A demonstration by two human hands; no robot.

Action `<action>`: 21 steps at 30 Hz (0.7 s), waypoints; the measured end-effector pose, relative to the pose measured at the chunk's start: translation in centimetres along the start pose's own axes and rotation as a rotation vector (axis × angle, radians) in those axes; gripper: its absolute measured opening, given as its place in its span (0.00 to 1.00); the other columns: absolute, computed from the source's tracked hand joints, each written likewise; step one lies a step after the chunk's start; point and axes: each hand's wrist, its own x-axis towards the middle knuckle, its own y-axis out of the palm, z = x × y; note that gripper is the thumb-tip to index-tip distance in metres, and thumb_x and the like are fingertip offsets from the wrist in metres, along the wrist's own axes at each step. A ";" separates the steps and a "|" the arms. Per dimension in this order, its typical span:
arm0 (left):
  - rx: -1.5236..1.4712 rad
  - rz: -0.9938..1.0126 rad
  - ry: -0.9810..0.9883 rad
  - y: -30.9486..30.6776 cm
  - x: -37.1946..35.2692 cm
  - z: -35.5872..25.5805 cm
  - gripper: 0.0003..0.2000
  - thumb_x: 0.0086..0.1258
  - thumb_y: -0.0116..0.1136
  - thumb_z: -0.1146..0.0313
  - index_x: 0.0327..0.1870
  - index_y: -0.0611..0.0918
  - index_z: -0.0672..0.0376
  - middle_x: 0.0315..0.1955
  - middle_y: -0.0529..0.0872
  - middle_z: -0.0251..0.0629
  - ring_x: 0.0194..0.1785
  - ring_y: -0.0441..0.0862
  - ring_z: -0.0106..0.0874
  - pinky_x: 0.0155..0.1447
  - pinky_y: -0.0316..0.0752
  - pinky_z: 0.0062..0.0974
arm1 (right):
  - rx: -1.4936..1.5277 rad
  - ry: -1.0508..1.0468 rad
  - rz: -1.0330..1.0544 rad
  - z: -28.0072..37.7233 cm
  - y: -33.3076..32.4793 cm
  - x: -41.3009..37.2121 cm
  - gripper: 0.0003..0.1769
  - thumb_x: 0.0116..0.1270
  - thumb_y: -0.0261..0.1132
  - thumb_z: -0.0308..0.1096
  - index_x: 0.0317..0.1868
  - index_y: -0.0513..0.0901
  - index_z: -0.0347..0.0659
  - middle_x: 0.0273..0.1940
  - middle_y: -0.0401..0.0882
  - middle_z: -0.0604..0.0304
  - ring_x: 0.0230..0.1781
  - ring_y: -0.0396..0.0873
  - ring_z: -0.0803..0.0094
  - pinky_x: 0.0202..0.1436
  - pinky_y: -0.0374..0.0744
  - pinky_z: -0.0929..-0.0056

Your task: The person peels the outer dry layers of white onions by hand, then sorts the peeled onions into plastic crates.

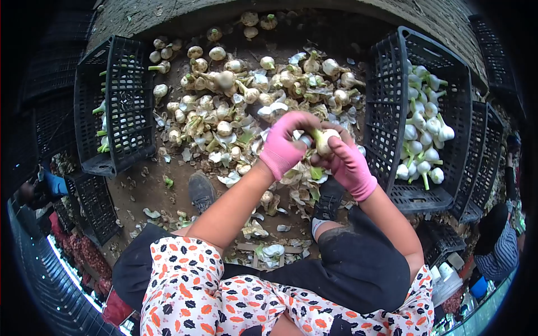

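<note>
A garlic bulb [325, 143] with a short pale-green stem is held in front of my body. My right hand [352, 163], in a pink glove with darkened fingers, grips the bulb from the right, thumb across its face. From the left, my left hand [284, 144], also in a pink glove, curls its fingers round the stem side of the bulb. A small pale-blue band shows by the left thumb. Beneath both hands lies a heap of untrimmed garlic bulbs [224, 127] mixed with loose skins and leaves.
A black crate [128, 106] with green-stemmed garlic stands at the left. The black crate [386, 84] at the right holds many clean white garlic bulbs [426, 129]. My shoes [202, 191] are on the dirt floor. Another person in striped clothing [497, 255] is at the far right.
</note>
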 end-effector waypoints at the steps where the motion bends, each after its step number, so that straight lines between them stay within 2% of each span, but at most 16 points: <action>1: -0.182 -0.081 -0.181 0.9 -0.1 -0.4 0.17 0.62 0.53 0.82 0.54 0.74 0.62 0.51 0.80 0.38 0.53 0.78 0.28 0.59 0.73 0.25 | -0.073 -0.070 -0.090 0.2 0.7 -0.1 0.28 0.65 0.64 0.34 0.61 0.62 0.38 0.46 0.75 0.52 0.38 0.81 0.66 0.43 0.81 0.70; 2: -0.393 -0.186 -0.322 1.5 -0.1 -1.0 0.19 0.69 0.50 0.78 0.62 0.70 0.60 0.52 0.80 0.39 0.55 0.78 0.29 0.61 0.72 0.24 | -0.324 -0.244 -0.161 -0.1 0.5 0.1 0.31 0.59 0.70 0.30 0.58 0.64 0.37 0.48 0.74 0.52 0.42 0.80 0.68 0.43 0.81 0.72; 4: -0.715 -0.106 -0.473 1.6 -1.0 -0.9 0.19 0.74 0.51 0.68 0.64 0.68 0.59 0.53 0.80 0.39 0.54 0.78 0.28 0.59 0.73 0.24 | -0.767 -0.564 -0.239 -1.2 -0.1 0.0 0.35 0.50 0.77 0.30 0.55 0.66 0.39 0.50 0.74 0.54 0.46 0.78 0.65 0.46 0.79 0.69; 5: -0.715 -0.103 -0.472 2.0 -1.4 -0.5 0.19 0.74 0.51 0.68 0.64 0.68 0.59 0.53 0.80 0.39 0.54 0.78 0.28 0.59 0.73 0.24 | -0.768 -0.566 -0.241 -1.3 -0.2 -0.2 0.35 0.50 0.77 0.30 0.55 0.66 0.39 0.50 0.74 0.54 0.46 0.78 0.65 0.46 0.79 0.69; 7: -0.590 -0.113 -0.454 3.0 -1.9 -0.4 0.21 0.74 0.53 0.60 0.64 0.69 0.59 0.53 0.80 0.39 0.54 0.79 0.28 0.56 0.75 0.24 | -1.233 -1.000 -0.181 -1.1 0.1 -0.4 0.38 0.43 0.80 0.32 0.54 0.67 0.42 0.50 0.74 0.55 0.47 0.76 0.59 0.49 0.77 0.63; 8: -0.588 -0.113 -0.450 3.0 -2.3 -0.4 0.21 0.74 0.53 0.60 0.64 0.69 0.59 0.53 0.80 0.39 0.54 0.79 0.28 0.56 0.75 0.24 | -1.232 -1.004 -0.178 -1.2 0.1 -0.4 0.38 0.43 0.80 0.32 0.54 0.67 0.42 0.50 0.74 0.55 0.47 0.76 0.59 0.49 0.77 0.63; 10: -0.486 -0.073 -0.439 3.2 -2.6 -1.6 0.23 0.73 0.53 0.56 0.63 0.69 0.58 0.51 0.81 0.38 0.52 0.80 0.29 0.54 0.77 0.26 | -1.272 -1.159 -0.157 -1.6 0.2 -0.6 0.41 0.38 0.80 0.32 0.54 0.68 0.46 0.50 0.74 0.56 0.48 0.75 0.54 0.51 0.74 0.58; 14: -0.522 -0.060 -0.433 3.1 -3.2 -2.2 0.26 0.76 0.48 0.60 0.71 0.60 0.60 0.59 0.76 0.48 0.59 0.77 0.35 0.59 0.76 0.28 | -1.267 -1.076 -0.146 -1.6 0.3 -1.5 0.37 0.38 0.80 0.31 0.51 0.72 0.48 0.45 0.74 0.56 0.44 0.76 0.55 0.45 0.77 0.60; 15: -0.491 -0.033 -0.438 2.9 -3.3 -2.5 0.28 0.77 0.45 0.64 0.74 0.52 0.60 0.63 0.71 0.52 0.63 0.74 0.38 0.62 0.73 0.30 | -1.240 -1.108 -0.144 -1.8 0.3 -1.5 0.35 0.38 0.79 0.29 0.49 0.73 0.49 0.43 0.73 0.56 0.43 0.76 0.56 0.41 0.78 0.61; 21: -0.506 -0.027 -0.364 2.8 -3.9 -3.0 0.29 0.76 0.41 0.72 0.75 0.46 0.58 0.67 0.66 0.55 0.66 0.70 0.41 0.66 0.69 0.32 | -1.318 -1.172 -0.048 -2.1 0.1 -1.9 0.33 0.40 0.76 0.26 0.49 0.73 0.50 0.42 0.73 0.55 0.37 0.78 0.55 0.36 0.78 0.62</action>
